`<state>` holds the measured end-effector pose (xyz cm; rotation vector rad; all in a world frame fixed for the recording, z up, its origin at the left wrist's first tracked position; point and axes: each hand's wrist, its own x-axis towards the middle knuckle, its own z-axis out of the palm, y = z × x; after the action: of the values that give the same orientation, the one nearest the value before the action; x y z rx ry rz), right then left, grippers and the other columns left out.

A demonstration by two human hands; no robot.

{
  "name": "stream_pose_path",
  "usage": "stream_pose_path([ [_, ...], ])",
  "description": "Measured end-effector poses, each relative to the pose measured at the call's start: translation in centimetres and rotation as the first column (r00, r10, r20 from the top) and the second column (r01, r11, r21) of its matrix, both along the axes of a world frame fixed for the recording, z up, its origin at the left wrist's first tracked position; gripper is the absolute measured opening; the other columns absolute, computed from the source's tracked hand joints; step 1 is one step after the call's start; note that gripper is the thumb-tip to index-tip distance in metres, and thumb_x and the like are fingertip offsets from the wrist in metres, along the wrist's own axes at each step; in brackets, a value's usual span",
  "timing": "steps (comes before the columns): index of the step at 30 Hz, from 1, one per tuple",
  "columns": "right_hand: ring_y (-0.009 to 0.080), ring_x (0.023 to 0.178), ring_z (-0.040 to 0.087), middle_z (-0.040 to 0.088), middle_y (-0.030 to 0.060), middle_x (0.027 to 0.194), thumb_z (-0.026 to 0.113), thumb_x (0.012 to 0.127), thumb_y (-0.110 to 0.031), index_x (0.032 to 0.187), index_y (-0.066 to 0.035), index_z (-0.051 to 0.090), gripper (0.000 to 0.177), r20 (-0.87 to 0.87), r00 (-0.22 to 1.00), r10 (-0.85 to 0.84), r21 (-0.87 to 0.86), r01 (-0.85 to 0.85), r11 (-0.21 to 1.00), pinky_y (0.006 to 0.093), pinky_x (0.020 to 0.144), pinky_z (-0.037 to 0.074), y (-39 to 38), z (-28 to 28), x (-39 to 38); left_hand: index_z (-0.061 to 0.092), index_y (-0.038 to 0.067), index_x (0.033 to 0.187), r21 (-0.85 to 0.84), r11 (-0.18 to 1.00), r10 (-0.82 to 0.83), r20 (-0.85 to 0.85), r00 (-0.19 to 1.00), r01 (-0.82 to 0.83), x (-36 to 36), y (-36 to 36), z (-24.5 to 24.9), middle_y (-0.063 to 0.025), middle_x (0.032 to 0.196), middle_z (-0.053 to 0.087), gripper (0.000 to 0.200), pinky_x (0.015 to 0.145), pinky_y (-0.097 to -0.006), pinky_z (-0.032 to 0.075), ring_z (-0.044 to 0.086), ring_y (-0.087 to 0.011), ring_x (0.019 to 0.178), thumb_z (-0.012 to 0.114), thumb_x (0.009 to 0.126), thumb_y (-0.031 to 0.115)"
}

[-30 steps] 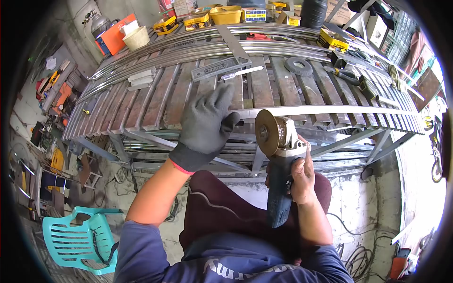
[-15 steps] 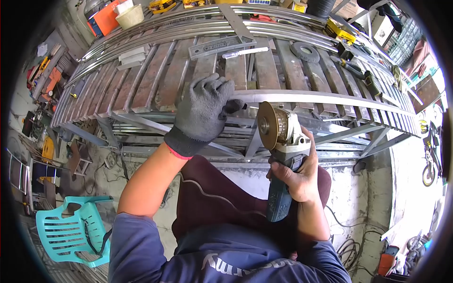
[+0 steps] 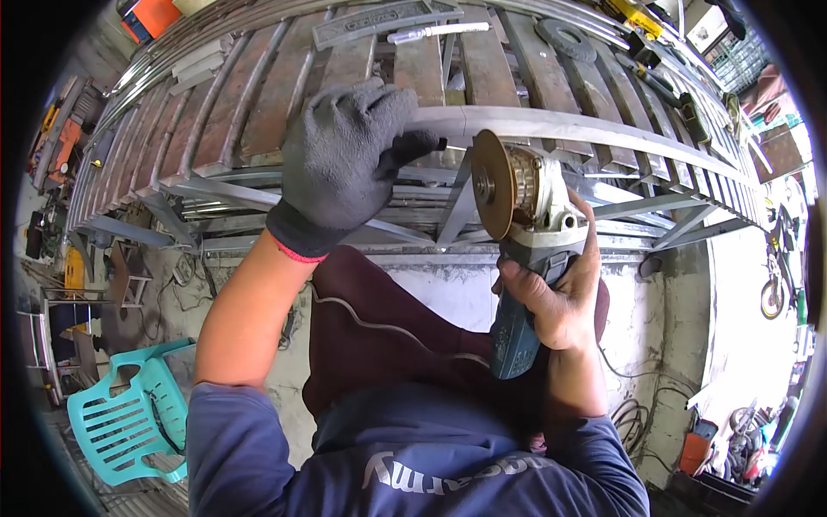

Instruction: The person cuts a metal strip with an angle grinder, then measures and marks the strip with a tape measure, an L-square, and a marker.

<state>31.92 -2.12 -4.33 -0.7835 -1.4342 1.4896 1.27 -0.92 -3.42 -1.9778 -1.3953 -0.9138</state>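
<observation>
My left hand point(image 3: 345, 155), in a dark grey glove, is closed round the left end of a long flat metal bar point(image 3: 551, 125). The bar runs to the right along the near edge of the slatted metal bench point(image 3: 323, 73). My bare right hand point(image 3: 556, 302) grips an angle grinder point(image 3: 530, 250) by its body, held upright below the bar. Its brown cutting disc point(image 3: 494, 184) stands close to the bar's lower edge, right of my glove; whether they touch I cannot tell.
On the bench lie a grey level point(image 3: 383, 21), a white marker point(image 3: 438, 33), a round dark disc point(image 3: 565, 40) and short metal pieces point(image 3: 200, 64). A turquoise plastic chair point(image 3: 116, 422) stands at lower left. Cables point(image 3: 633, 418) lie on the floor at right.
The view has tilted down, so the bench sits higher in the frame. The grinder's disc is closer to the bar. My left hand keeps its hold on the bar.
</observation>
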Motion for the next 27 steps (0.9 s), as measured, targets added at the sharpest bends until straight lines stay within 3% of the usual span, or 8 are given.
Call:
stream_pose_path([
  [7, 0.0208, 0.123, 0.070, 0.073, 0.0153, 0.135, 0.086, 0.092, 0.001, 0.165, 0.009, 0.035, 0.090, -0.001, 1.000, 0.010, 0.009, -0.010, 1.000, 0.0369, 0.110, 0.057, 0.1, -0.1, -0.6, 0.076, 0.013, 0.141, 0.041, 0.998, -0.051, 0.039, 0.998, 0.050, 0.0, 0.1, -0.6, -0.0090, 0.134, 0.076, 0.053, 0.107, -0.0514, 0.055, 0.072, -0.0381, 0.124, 0.096, 0.092, 0.019],
  [16, 0.0203, 0.121, 0.070, 0.073, 0.0145, 0.134, 0.087, 0.090, 0.002, 0.165, 0.008, 0.036, 0.091, 0.021, 1.000, -0.015, -0.013, 0.015, 1.000, 0.0362, 0.107, 0.058, 0.2, -0.2, -0.9, 0.078, 0.009, 0.135, 0.043, 0.999, -0.028, 0.060, 0.998, 0.026, 0.3, 0.3, -0.5, -0.0133, 0.130, 0.077, 0.047, 0.103, -0.0532, 0.056, 0.072, -0.0402, 0.119, 0.095, 0.094, 0.023],
  [22, 0.0198, 0.119, 0.071, 0.073, 0.0141, 0.133, 0.085, 0.090, 0.004, 0.166, 0.009, 0.036, 0.090, 0.020, 1.000, -0.011, -0.011, 0.011, 1.000, 0.0357, 0.104, 0.059, 0.2, -0.2, -1.0, 0.078, 0.010, 0.135, -0.046, 0.999, 0.016, 0.052, 0.999, -0.014, 0.4, 0.0, 0.0, -0.0135, 0.128, 0.077, 0.047, 0.103, -0.0536, 0.056, 0.073, -0.0404, 0.118, 0.095, 0.093, 0.023],
  [27, 0.0193, 0.115, 0.071, 0.073, 0.0138, 0.132, 0.084, 0.090, 0.006, 0.166, 0.008, 0.036, 0.090, 0.021, 1.000, -0.022, -0.013, 0.022, 1.000, 0.0352, 0.100, 0.061, 0.1, -0.3, -1.1, 0.077, 0.009, 0.135, 0.023, 0.999, -0.026, 0.045, 0.999, 0.025, 0.3, 0.3, -0.3, -0.0138, 0.129, 0.077, 0.047, 0.101, -0.0536, 0.057, 0.073, -0.0407, 0.116, 0.095, 0.092, 0.022],
])
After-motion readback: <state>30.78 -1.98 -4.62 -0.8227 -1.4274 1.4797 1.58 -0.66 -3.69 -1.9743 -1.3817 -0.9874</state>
